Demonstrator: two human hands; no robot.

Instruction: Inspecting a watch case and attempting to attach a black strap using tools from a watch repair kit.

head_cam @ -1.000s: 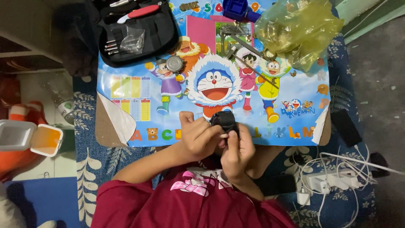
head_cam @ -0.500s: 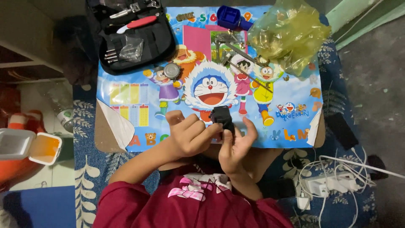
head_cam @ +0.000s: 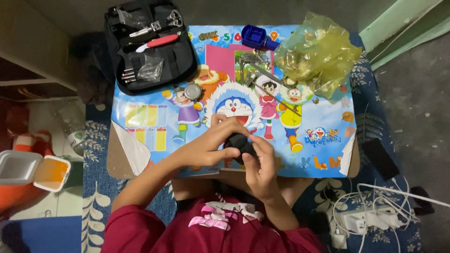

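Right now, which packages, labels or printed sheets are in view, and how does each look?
Cartoon table mat: covers the table, rectangular, blue, colourful figures.
Plastic bag: far right corner, crumpled, yellowish, see-through.
Tool case: far left corner, black, open.
Small black object: held between left hand and right hand.

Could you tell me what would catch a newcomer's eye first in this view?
First, the bright cartoon-printed board filling the middle, where the left hand and right hand grip a small black object at its near edge. Next, the crumpled yellow plastic bag at the board's far right corner, and the open black tool case at its far left.
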